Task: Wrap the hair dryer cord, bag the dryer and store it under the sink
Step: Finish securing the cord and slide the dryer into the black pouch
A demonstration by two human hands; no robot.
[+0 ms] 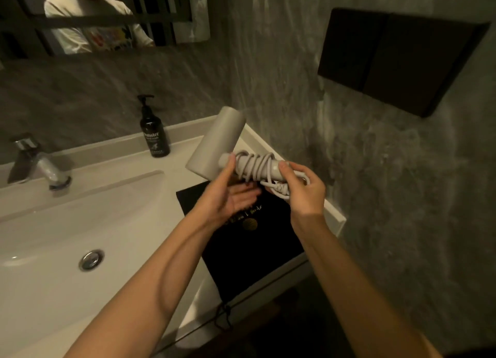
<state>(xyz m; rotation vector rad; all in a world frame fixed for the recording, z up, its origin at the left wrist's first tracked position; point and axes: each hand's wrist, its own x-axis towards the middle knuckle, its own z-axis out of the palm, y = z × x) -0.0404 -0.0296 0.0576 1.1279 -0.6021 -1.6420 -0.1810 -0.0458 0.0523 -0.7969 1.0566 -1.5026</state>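
Observation:
A pale grey hair dryer [214, 143] is held above the right end of the sink counter, its barrel pointing up and left. Its light cord [253, 166] is coiled several times around the handle. My left hand [228, 196] supports the handle from below, thumb up against the coils near the barrel. My right hand [303, 188] grips the end of the handle and the loose end of the cord, with a bunched bit of cord under its fingers. A black drawstring bag [249, 247] with gold print lies flat on the counter beneath both hands.
A white basin [67, 223] with a chrome drain fills the left, a chrome tap [40, 164] behind it. A dark pump bottle [154, 135] stands at the back of the counter. A grey wall with a dark panel [397, 60] is on the right. A mirror hangs above.

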